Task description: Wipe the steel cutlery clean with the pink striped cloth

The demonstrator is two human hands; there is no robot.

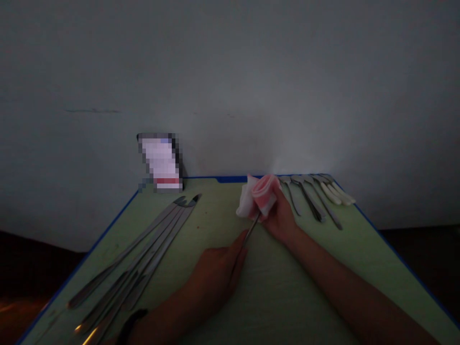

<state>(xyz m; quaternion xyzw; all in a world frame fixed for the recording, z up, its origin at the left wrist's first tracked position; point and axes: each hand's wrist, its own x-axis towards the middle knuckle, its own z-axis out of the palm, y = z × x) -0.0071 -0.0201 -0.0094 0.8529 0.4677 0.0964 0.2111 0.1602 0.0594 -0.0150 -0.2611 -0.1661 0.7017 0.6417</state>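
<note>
Between thumb and fingers my left hand (223, 263) grips the thin metal handle (252, 226) of a piece of cutlery. Its far end goes into a folded pink and white cloth (265, 194), so the kind of utensil is hidden. My right hand (281, 216) is closed around the cloth, wrapping it about that end. Both hands meet above the middle of the table. Left of them lie several metal table knives (154, 249), side by side at a slant.
At the back right, several metal utensils (314, 206) and white-handled ones (336, 191) lie in a row. A phone with a lit, blurred screen (161, 163) leans on the wall (230, 86) at the back left. The green table (280, 297) has a blue edge.
</note>
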